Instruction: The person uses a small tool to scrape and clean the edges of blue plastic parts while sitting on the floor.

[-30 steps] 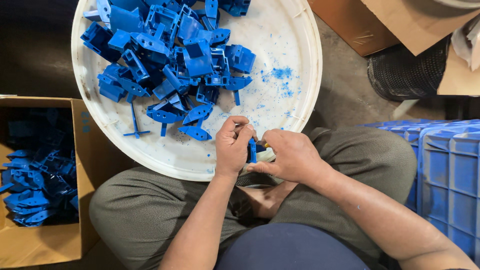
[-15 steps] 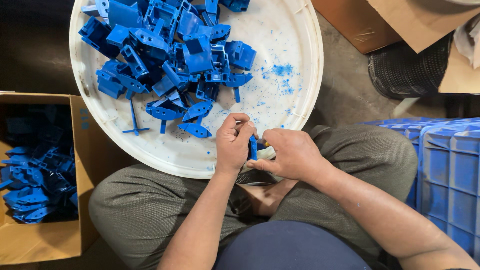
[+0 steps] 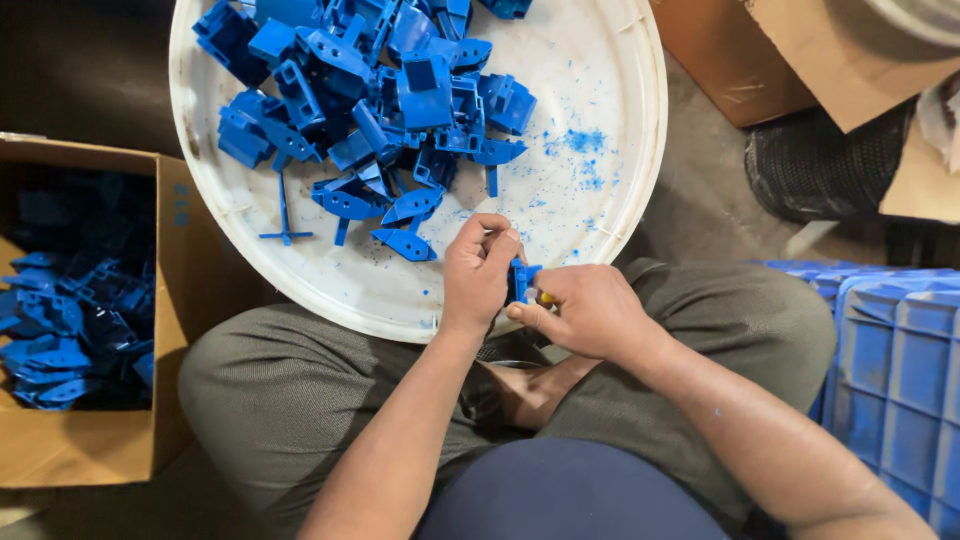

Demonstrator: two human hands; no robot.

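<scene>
My left hand and my right hand meet over the near rim of a round white tub. Between them is a small blue plastic part; my left fingers pinch its top and my right hand grips it from the side. A bit of yellow shows under my right fingers; what it is cannot be told. A heap of blue plastic parts fills the far half of the tub, with blue shavings scattered on the white bottom. I sit cross-legged behind the tub.
A cardboard box at the left holds several more blue parts. Blue plastic crates stand at the right. More cardboard and a black ribbed container lie at the upper right on the concrete floor.
Both hands stay together on the small blue part, which has turned slightly between my fingers. The view has shifted a little; the tub and heap are unchanged.
</scene>
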